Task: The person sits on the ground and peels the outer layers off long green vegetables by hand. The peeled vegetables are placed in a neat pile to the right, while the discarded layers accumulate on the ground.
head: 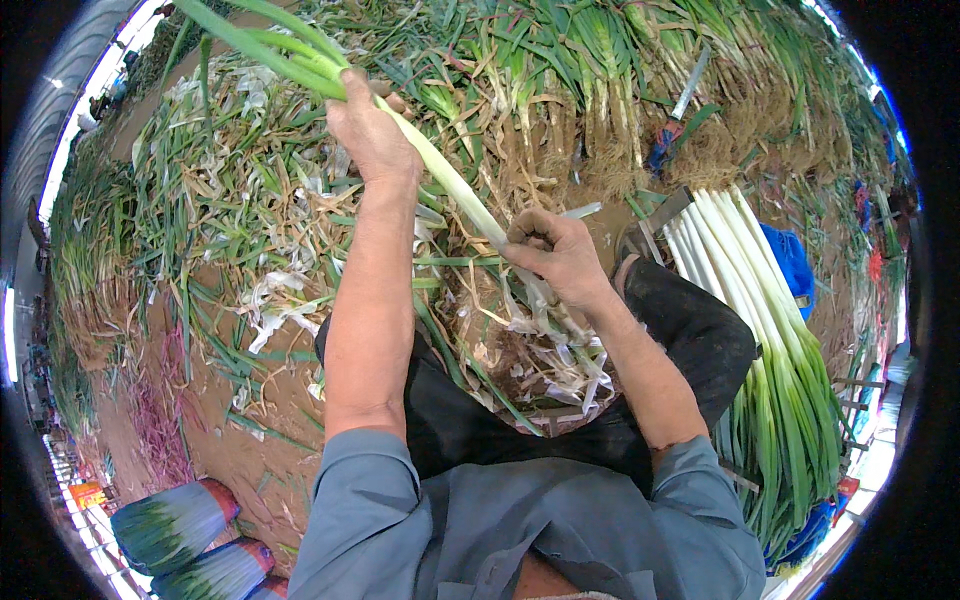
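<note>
My left hand (375, 135) grips a long green onion (450, 176) where its white shaft turns into green leaves. The stalk slants down to the right, its leaf tops running out past the upper left edge. At the lower white end is my right hand (559, 255), thumb and fingers pinched on the stalk with the fingers curled. Thin pale peelings (566, 337) hang or lie just below this hand, between the knees; whether they are still joined to the stalk cannot be told. The root end is mostly hidden by my right hand.
Peeled green onions (739, 277) lie side by side on a metal rack at right. A knife (690, 86) rests among rooted, unpeeled onions (600, 97). Leaf scraps (262, 202) cover the ground ahead and left. Wrapped bundles (176, 521) and pink twine (154, 412) lie lower left.
</note>
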### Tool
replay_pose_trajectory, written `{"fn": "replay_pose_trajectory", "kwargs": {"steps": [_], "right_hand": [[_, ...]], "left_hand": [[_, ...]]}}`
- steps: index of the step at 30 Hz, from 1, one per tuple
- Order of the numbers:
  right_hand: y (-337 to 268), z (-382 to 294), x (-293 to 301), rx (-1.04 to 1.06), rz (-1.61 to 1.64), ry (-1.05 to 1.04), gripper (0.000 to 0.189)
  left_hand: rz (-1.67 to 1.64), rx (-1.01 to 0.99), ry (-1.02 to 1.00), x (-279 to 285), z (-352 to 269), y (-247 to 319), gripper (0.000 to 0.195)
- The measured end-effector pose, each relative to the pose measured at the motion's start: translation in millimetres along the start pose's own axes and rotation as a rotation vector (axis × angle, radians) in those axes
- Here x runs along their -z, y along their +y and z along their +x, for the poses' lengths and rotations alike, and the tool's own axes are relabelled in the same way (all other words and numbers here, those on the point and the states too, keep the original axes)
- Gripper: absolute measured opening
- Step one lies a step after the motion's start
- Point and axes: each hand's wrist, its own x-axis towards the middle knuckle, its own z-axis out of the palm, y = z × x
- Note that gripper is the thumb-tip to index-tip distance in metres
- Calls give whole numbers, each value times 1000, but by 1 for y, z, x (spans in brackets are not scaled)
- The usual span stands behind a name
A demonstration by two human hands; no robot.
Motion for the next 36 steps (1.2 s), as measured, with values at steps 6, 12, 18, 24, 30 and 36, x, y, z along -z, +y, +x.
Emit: {"fn": "replay_pose_trajectory", "kwargs": {"steps": [6,12,18,24,30,36], "right_hand": [[11,-5,3,-147,129,-47,20],[22,-14,0,-251,275,-125,22],[42,-21,-2,-89,-29,-63,47],[76,-34,3,93,-888,-273,48],[199,-64,-8,-8,-1059,-278,27],[253,-103,0,-568,-1241,-690,30]], "left_hand": [[200,-172,-282,-10,-19,-1,20],[184,-131,-464,-7,-19,-1,22],[90,-166,-353,5,11,11,13],[-129,-124,-354,39,44,37,30],[-122,-143,-244,65,68,58,32],[37,-296,-130,82,77,81,25]]}}
